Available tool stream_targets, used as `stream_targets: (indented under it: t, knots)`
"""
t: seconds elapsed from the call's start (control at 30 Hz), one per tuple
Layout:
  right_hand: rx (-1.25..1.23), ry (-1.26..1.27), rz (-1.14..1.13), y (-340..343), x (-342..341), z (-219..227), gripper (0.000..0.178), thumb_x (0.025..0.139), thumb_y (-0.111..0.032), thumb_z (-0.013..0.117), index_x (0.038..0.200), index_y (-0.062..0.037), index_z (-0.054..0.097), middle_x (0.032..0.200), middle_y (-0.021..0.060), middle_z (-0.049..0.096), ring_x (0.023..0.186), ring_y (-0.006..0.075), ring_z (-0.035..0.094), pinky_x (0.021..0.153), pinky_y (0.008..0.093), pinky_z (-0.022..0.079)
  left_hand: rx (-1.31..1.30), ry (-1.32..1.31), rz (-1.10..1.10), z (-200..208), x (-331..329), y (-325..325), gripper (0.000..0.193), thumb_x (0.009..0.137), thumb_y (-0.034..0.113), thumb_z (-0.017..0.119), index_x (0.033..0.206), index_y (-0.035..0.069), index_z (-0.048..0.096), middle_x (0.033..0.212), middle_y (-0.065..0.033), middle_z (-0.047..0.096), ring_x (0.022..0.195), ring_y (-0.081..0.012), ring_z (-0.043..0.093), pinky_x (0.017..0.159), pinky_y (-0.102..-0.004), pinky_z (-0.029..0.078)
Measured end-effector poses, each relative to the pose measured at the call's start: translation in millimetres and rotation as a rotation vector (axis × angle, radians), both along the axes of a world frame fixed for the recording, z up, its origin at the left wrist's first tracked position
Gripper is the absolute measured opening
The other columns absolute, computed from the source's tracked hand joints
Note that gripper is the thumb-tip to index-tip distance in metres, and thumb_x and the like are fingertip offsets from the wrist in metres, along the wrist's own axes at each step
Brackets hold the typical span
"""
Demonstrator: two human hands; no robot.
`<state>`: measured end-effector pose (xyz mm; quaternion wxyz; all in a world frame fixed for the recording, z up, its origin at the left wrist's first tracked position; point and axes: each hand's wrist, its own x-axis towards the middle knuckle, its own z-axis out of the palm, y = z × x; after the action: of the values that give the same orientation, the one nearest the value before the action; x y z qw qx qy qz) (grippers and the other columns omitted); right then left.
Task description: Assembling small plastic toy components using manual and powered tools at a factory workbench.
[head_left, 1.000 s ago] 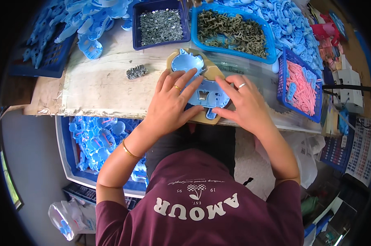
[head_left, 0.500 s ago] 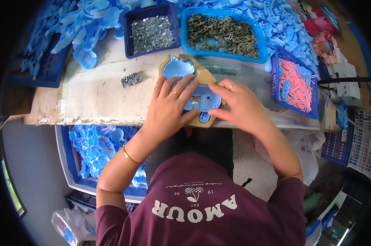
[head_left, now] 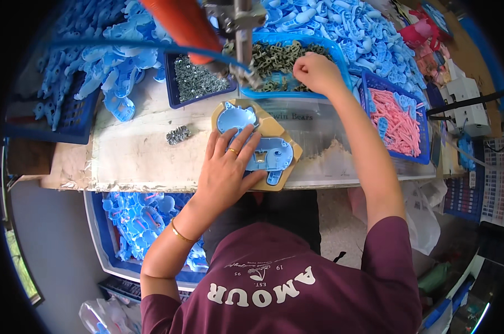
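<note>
Blue plastic shell under left hand, right hand in parts tray

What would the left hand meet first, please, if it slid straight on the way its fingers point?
Probably the rounded light-blue part at the far end of the tan jig. The left hand already lies on the nearer blue shell; beyond stands the tray of screws.
</note>
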<state>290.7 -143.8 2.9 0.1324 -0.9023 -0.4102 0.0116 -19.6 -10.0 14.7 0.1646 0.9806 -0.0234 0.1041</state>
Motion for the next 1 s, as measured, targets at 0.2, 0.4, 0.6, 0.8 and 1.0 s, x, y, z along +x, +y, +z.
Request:
stream_targets:
  t: [0.2,0.4,0.6,0.8,1.0]
  knots:
    - [0.397,0.929,0.049,-41,-35,43,0.026,0.092,-0.020,0.071,0.114,-0.0073,0.077,0.102,0.0028,0.075,0.090,0.0099,0.065,0.079,0.0279,0.052,-0.309,-0.203,0.016,14,16,-3,0.060,0.087,0.026,0.078,0.139,0.005,0.056,0.136,-0.0140,0.061,0.118,-0.0359,0.056,0.107,-0.0481,0.044]
    - [0.528,1.354,0.167,-50,-119,33,0.027,0.098,-0.015,0.067,0.122,-0.0028,0.072,0.105,0.0001,0.072,0.095,0.0072,0.062,0.083,0.0254,0.051,-0.865,-0.272,0.105,16,50,-27,0.018,0.094,0.004,0.070,0.112,0.003,0.074,0.111,-0.0120,0.071,0.097,-0.0190,0.068,0.083,-0.0295,0.056]
    - [0.553,0.930,-0.014,-113,-112,49,0.023,0.098,-0.014,0.067,0.116,-0.0007,0.072,0.101,0.0050,0.074,0.089,0.0113,0.069,0.082,0.0271,0.054,-1.176,-0.099,0.061,15,31,-25,0.018,0.099,0.007,0.068,0.115,-0.001,0.070,0.113,-0.0074,0.073,0.098,-0.0125,0.067,0.087,-0.0265,0.054]
    - [0.239,-0.085,-0.493,-277,-21,26,0.018,0.088,0.000,0.067,0.104,-0.0050,0.075,0.097,0.0086,0.072,0.092,0.0253,0.069,0.082,0.0330,0.054,-1.258,-0.087,0.086,23,24,-18,0.019,0.100,0.011,0.068,0.115,-0.001,0.071,0.110,-0.0076,0.074,0.094,-0.0110,0.067,0.086,-0.0261,0.054]
    - [-0.051,-0.251,-0.238,-296,-4,8,0.027,0.077,0.006,0.068,0.100,-0.0062,0.073,0.102,0.0105,0.065,0.105,0.0324,0.061,0.090,0.0399,0.051,-1.239,0.003,0.068,16,29,-23,0.020,0.100,0.014,0.069,0.113,-0.002,0.071,0.109,-0.0068,0.074,0.094,-0.0117,0.068,0.085,-0.0261,0.054]
